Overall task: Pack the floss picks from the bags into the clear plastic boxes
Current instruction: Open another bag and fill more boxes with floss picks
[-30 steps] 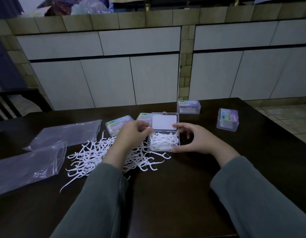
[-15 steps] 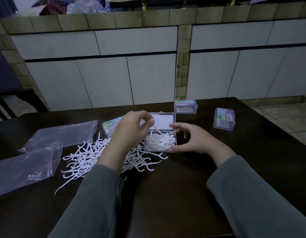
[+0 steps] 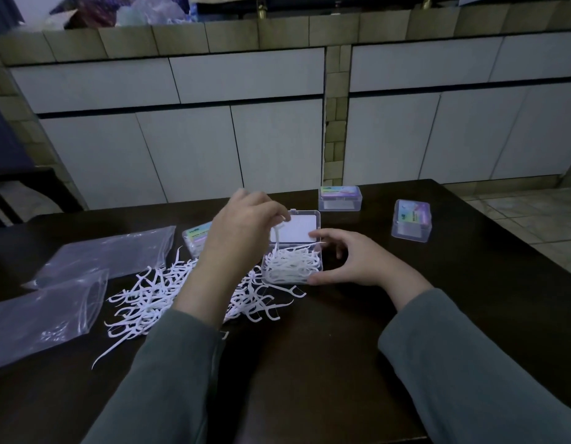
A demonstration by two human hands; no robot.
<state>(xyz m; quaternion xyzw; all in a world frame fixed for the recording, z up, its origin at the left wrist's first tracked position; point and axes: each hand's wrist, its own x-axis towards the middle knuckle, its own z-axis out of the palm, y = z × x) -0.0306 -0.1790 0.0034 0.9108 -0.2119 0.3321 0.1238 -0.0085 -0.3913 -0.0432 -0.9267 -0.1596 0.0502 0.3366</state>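
Left hand [image 3: 242,232] raised mid-frame, fingertips pinched together, pointing down; right hand [image 3: 351,259] lower, beside it, fingers curved apart.

Open clear box [image 3: 292,267] brims with white picks [image 3: 168,296] — more heaped leftward.

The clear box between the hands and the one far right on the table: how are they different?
The open box has its lid tipped back; the far-right box is closed. The open box is heaped with white floss picks; what the far-right box holds cannot be made out beyond a colourful label. The right hand cups the open box, while the far-right box stands untouched. Both are small clear plastic boxes on the dark table.
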